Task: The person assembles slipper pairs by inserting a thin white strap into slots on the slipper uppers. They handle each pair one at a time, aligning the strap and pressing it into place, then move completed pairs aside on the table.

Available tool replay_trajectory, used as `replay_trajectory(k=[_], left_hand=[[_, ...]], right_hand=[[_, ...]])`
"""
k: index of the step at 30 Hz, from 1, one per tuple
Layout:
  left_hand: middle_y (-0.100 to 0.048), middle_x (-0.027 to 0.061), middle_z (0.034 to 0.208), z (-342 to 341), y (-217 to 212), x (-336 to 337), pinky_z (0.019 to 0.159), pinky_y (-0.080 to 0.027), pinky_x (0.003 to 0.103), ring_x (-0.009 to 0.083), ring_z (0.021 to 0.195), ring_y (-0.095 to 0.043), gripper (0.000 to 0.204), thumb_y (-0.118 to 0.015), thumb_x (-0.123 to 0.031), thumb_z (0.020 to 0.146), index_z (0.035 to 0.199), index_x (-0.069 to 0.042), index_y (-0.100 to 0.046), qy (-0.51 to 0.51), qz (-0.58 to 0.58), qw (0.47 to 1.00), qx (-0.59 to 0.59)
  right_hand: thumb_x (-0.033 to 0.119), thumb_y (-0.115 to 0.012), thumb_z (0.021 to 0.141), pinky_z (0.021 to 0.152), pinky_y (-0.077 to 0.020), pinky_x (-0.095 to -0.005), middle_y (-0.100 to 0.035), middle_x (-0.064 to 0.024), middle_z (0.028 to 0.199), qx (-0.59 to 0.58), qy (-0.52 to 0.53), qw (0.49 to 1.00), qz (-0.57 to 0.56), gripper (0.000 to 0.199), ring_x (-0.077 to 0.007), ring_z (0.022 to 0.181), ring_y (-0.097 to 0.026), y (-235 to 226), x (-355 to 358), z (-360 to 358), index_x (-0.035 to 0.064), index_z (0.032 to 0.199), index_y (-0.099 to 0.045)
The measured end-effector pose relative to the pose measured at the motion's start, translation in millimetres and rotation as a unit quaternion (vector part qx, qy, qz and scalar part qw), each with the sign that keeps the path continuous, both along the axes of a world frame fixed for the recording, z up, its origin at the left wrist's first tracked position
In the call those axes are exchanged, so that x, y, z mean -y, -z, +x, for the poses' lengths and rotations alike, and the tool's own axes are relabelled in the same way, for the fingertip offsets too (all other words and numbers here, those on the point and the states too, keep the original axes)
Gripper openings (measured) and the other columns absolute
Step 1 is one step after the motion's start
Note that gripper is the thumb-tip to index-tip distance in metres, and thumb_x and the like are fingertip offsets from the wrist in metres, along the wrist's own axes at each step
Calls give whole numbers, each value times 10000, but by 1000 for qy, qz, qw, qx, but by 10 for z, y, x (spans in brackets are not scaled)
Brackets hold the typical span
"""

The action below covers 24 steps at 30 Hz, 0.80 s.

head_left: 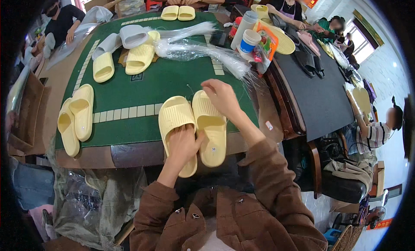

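Observation:
A pair of pale yellow slide slippers lies at the near edge of the green table, toes pointing away from me. My left hand (182,146) reaches into the left slipper (176,111), its fingers partly hidden under the strap and its thumb toward the other shoe. Over the toe of the right slipper (212,140), my right hand (221,98) is closed with the fingertips pinched. Whatever it pinches is too small to make out. A thin clear loop (190,89) shows beside the toes.
Another yellow pair (77,117) sits at the left edge. Grey slippers (133,36) and more yellow ones (140,59) lie farther back, beside a bundle of clear plastic strands (194,47). A white-and-blue tub (249,42) stands right, near a dark side table (322,95). Other people work around.

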<state>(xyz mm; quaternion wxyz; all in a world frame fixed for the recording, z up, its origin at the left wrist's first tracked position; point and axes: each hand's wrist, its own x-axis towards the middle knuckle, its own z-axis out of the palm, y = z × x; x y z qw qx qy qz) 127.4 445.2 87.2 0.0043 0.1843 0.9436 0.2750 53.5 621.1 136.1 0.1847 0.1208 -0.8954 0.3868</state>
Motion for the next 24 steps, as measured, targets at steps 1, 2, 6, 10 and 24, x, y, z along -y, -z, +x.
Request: replay_trajectory(k=[1,2,6,10,24], left_hand=[[-610,298,1072,-6,-10,1,901,-452,503,439,1015,-581,547,-534,-416,908,1051,110,-584,0,1,1000,2],[-608,299,1077,-2,-18,8,902,-451,503,439,1018,-580,551,-533,-419,907,1054,110,-582,1,0,1000,5],[-622,248,1046,24,-17,12,891,-461,480,383,996,-602,489,-576,-396,889,1072,57,-601,-1,-11,1000,-20],[-624,243,1037,32,28,56,893,-455,482,378,981,-606,490,-578,-403,889,1061,55,-606,-6,-25,999,-32],[-629,277,921,1,66,-7,846,-458,509,438,884,-608,499,-561,-397,897,962,96,-607,-8,-43,997,-69]], right_hand=[[158,-602,885,765,-522,-406,-691,-176,975,26,0,999,-24,217,-334,871,-671,74,14,-166,5,1027,-663],[172,-612,877,761,-524,-395,-697,-174,949,49,12,998,-28,230,-323,859,-677,154,57,-319,2,1021,-669],[205,-628,853,736,-530,-365,-714,-151,841,160,1,985,-63,249,-277,797,-694,209,205,-629,-5,966,-701],[208,-619,832,706,-531,-352,-714,-122,761,229,-44,970,-74,245,-230,728,-694,134,313,-560,-6,884,-726],[225,-558,867,736,-514,-405,-715,-94,834,167,-130,977,21,203,-277,812,-679,221,314,-355,99,891,-715]])
